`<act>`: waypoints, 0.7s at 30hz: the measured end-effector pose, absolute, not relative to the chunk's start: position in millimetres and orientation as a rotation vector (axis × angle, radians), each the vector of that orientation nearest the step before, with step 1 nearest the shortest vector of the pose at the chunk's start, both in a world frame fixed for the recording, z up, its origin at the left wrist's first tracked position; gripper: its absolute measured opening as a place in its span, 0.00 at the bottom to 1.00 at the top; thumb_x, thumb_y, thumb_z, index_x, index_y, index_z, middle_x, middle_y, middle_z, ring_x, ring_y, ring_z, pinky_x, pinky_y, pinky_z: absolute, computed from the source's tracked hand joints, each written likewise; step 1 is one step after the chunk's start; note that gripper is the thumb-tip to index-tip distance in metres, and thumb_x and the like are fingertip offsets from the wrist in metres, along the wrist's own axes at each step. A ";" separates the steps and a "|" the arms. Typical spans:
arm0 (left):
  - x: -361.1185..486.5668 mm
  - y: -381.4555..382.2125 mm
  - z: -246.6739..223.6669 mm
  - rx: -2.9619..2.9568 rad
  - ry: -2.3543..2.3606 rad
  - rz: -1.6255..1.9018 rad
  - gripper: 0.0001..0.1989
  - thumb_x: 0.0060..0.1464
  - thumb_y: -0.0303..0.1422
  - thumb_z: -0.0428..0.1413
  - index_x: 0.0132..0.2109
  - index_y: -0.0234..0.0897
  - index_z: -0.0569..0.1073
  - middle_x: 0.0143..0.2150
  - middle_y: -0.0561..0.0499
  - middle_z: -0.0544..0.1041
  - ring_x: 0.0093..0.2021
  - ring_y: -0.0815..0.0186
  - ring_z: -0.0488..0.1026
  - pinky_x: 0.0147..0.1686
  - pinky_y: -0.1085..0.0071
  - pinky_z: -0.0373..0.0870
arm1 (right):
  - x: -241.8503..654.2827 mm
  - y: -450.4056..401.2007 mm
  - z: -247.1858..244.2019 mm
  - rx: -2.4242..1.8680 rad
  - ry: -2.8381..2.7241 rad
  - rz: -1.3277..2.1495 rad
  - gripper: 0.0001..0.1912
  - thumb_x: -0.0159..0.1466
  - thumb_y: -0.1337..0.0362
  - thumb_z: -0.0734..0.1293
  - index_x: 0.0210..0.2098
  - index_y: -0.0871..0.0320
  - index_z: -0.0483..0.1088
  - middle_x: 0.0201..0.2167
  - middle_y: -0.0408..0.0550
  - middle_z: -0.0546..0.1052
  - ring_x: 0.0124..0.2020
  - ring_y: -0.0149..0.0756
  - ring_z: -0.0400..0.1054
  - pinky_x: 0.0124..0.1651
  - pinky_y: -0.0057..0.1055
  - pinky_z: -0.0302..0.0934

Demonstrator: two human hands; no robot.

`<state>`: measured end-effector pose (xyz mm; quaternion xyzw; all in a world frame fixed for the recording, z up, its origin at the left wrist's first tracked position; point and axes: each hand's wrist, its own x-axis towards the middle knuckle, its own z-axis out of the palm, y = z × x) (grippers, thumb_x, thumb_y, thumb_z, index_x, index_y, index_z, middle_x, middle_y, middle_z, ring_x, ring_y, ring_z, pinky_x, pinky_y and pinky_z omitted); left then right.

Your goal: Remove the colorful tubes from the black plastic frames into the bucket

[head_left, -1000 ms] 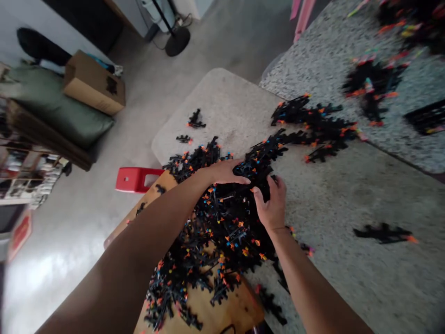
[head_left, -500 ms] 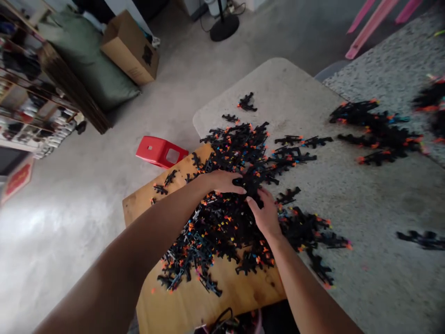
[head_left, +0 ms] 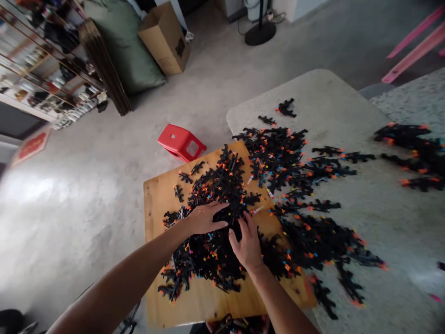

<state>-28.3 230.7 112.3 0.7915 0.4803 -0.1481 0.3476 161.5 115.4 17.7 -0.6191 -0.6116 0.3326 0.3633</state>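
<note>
Many small black toy guns with orange, blue and yellow bits lie in a heap (head_left: 215,250) on a wooden board (head_left: 156,199). My left hand (head_left: 206,218) rests on the upper part of this heap, thumb and fingers spread around black pieces. Close to its right, my right hand (head_left: 247,243) touches the same heap with its fingers apart. Dark pieces lie between the two hands; no single one is clearly gripped. A second heap (head_left: 278,153) spreads over the grey stone table (head_left: 389,222) beside the board.
A red stool (head_left: 177,141) stands on the floor beyond the board. More black toys (head_left: 417,153) lie at the right of the table. A cardboard box (head_left: 167,39), a green sack and shelves are at the back left. A container sits below the board's near edge.
The camera view has shifted, so the scene sits further right. Both hands have moved toward the board with black pieces, and a gap now shows between the board's heap and the table's heap.
</note>
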 end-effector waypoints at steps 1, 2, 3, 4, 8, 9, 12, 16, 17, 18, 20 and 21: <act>-33.8 224.8 113.7 2.034 1.269 -0.378 0.37 0.64 0.58 0.51 0.73 0.48 0.60 0.71 0.46 0.67 0.67 0.52 0.69 0.66 0.59 0.67 | 158.2 113.7 18.6 -1.581 -1.597 0.857 0.22 0.69 0.57 0.66 0.61 0.55 0.67 0.67 0.63 0.63 0.68 0.59 0.60 0.66 0.63 0.61; -38.8 220.2 114.8 2.016 1.295 -0.372 0.37 0.64 0.57 0.51 0.73 0.47 0.62 0.71 0.45 0.68 0.67 0.52 0.70 0.66 0.58 0.68 | 154.7 113.0 19.3 -1.568 -1.618 0.865 0.22 0.69 0.58 0.66 0.60 0.55 0.68 0.66 0.63 0.64 0.67 0.60 0.60 0.66 0.64 0.61; -43.6 216.9 115.7 1.999 1.319 -0.363 0.36 0.64 0.56 0.51 0.72 0.47 0.63 0.70 0.45 0.68 0.66 0.53 0.71 0.66 0.58 0.68 | 150.9 113.0 19.9 -1.554 -1.636 0.876 0.22 0.68 0.58 0.66 0.60 0.55 0.68 0.66 0.63 0.64 0.67 0.60 0.60 0.65 0.64 0.62; -48.4 214.7 116.2 1.984 1.341 -0.351 0.34 0.65 0.56 0.51 0.72 0.47 0.64 0.70 0.45 0.69 0.65 0.53 0.72 0.66 0.59 0.68 | 146.6 113.3 20.4 -1.540 -1.655 0.889 0.22 0.68 0.59 0.66 0.60 0.55 0.68 0.66 0.63 0.64 0.67 0.60 0.61 0.65 0.65 0.62; -71.2 212.5 118.8 1.915 1.370 -0.298 0.30 0.66 0.53 0.50 0.69 0.48 0.68 0.67 0.47 0.73 0.65 0.55 0.72 0.66 0.60 0.67 | 127.1 113.7 26.2 -1.466 -1.759 0.931 0.23 0.68 0.61 0.66 0.61 0.57 0.68 0.65 0.64 0.65 0.67 0.59 0.61 0.65 0.62 0.63; -77.6 212.4 120.9 1.892 1.374 -0.287 0.30 0.66 0.53 0.51 0.69 0.48 0.68 0.67 0.48 0.73 0.65 0.55 0.72 0.67 0.60 0.67 | 123.3 113.7 29.8 -1.433 -1.805 0.945 0.23 0.67 0.62 0.66 0.61 0.58 0.68 0.65 0.64 0.66 0.67 0.58 0.61 0.66 0.61 0.63; -96.3 212.9 134.1 1.833 1.395 -0.257 0.32 0.65 0.53 0.52 0.72 0.49 0.63 0.72 0.48 0.67 0.67 0.55 0.70 0.67 0.60 0.66 | 121.9 122.9 46.3 -1.361 -1.961 0.975 0.21 0.67 0.62 0.65 0.59 0.58 0.71 0.62 0.62 0.71 0.63 0.55 0.66 0.63 0.53 0.68; -119.5 227.7 158.8 1.846 1.448 -0.272 0.35 0.65 0.55 0.52 0.74 0.52 0.60 0.76 0.51 0.60 0.70 0.54 0.67 0.69 0.58 0.64 | 147.8 193.2 62.9 -1.497 -1.981 0.768 0.16 0.71 0.59 0.62 0.54 0.57 0.74 0.53 0.59 0.77 0.54 0.49 0.73 0.58 0.46 0.69; -125.5 235.9 162.5 1.853 1.486 -0.286 0.35 0.65 0.56 0.51 0.73 0.52 0.61 0.74 0.50 0.63 0.68 0.53 0.68 0.68 0.58 0.64 | 156.5 223.3 62.3 -1.524 -1.975 0.689 0.17 0.72 0.58 0.62 0.54 0.57 0.75 0.52 0.60 0.77 0.56 0.51 0.71 0.60 0.48 0.67; -131.8 245.6 163.9 1.850 1.528 -0.306 0.34 0.65 0.56 0.50 0.72 0.51 0.63 0.71 0.50 0.68 0.66 0.53 0.71 0.66 0.58 0.67 | 164.2 256.6 59.1 -1.577 -1.945 0.589 0.19 0.71 0.56 0.62 0.55 0.59 0.74 0.54 0.62 0.76 0.58 0.54 0.69 0.62 0.51 0.64; -145.0 267.0 159.6 1.822 1.601 -0.364 0.32 0.65 0.56 0.49 0.69 0.49 0.68 0.61 0.48 0.79 0.56 0.53 0.79 0.58 0.59 0.73 | 173.6 325.0 46.5 -1.684 -1.899 0.413 0.27 0.70 0.51 0.64 0.61 0.63 0.70 0.63 0.69 0.68 0.65 0.61 0.61 0.65 0.58 0.58; -151.5 276.8 154.1 1.808 1.634 -0.395 0.29 0.65 0.54 0.48 0.66 0.48 0.71 0.54 0.47 0.82 0.50 0.54 0.82 0.53 0.61 0.75 | 174.3 355.9 38.1 -1.722 -1.902 0.368 0.30 0.69 0.49 0.65 0.62 0.63 0.70 0.66 0.70 0.65 0.67 0.64 0.58 0.65 0.61 0.55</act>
